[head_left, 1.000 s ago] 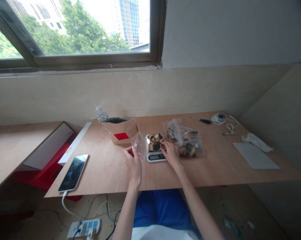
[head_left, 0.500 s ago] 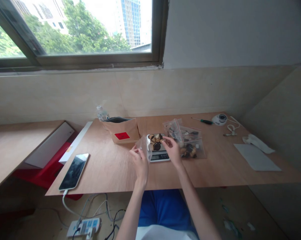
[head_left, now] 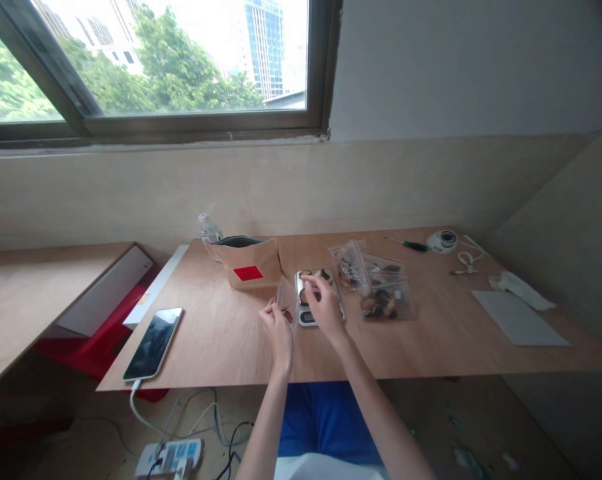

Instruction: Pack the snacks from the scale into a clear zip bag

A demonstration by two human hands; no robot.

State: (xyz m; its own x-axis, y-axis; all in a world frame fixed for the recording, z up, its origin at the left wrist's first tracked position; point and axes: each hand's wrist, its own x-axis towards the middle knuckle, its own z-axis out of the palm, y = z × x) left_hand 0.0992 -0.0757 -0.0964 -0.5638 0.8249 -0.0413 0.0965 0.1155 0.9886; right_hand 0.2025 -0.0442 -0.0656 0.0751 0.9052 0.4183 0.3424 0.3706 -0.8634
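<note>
Just left of the frame's centre, on the wooden table (head_left: 431, 340), the left hand (head_left: 279, 325) pinches a small clear bag (head_left: 285, 301) by its upper edge, thumb and fingers closed on the film. The bag stands roughly upright, its long axis running up the frame with a slight lean to the right, and its mouth appears to face up and right, though the film is too thin to be sure. Something small and dark shows low inside it.

Immediately right of the bag sits the kitchen scale (head_left: 315, 297), its long axis running from near edge to far edge of the table, display end nearest the person. Brown and dark pieces of food (head_left: 317, 275) lie on its platform. The right hand (head_left: 323, 305) covers the middle of the scale, fingers curled downward over the pieces; whether they actually grip one I cannot tell, since the back of the hand hides the fingertips. So the bag lies directly to the left of those fingers, close by, and the right hand is the nearer one to the food.

Further right lie several filled clear bags (head_left: 381, 293). Behind the scale, to the left, stands a brown paper bag (head_left: 248, 263) with a red label, and a water bottle (head_left: 209, 230) behind that. A phone (head_left: 153, 342) lies at lower left, a screwdriver (head_left: 408, 245) at the far edge.
</note>
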